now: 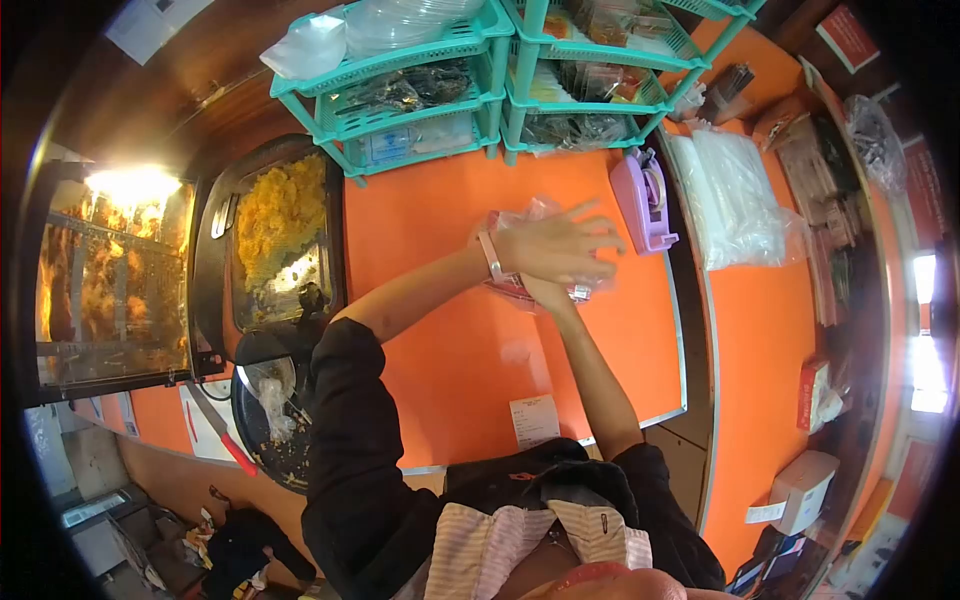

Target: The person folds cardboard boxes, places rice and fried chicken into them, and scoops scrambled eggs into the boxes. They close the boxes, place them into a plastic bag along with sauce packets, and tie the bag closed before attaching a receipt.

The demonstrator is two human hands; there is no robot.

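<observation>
My left hand (560,245), with a band at the wrist, reaches over a clear plastic bag (510,290) with red print on the orange counter (450,370). Its fingers are spread and point to the right. Beneath it, my right hand (548,291) is against the bag; the left hand hides its fingers. Part of the bag shows above and below the left hand. What the bag contains is hard to make out.
A purple tape dispenser (645,200) stands right of the hands. Green racks (400,120) line the back. A tray of yellow food (280,220), a black pan (285,450) and a red-handled knife (235,450) are at left. A receipt (535,420) lies near my body.
</observation>
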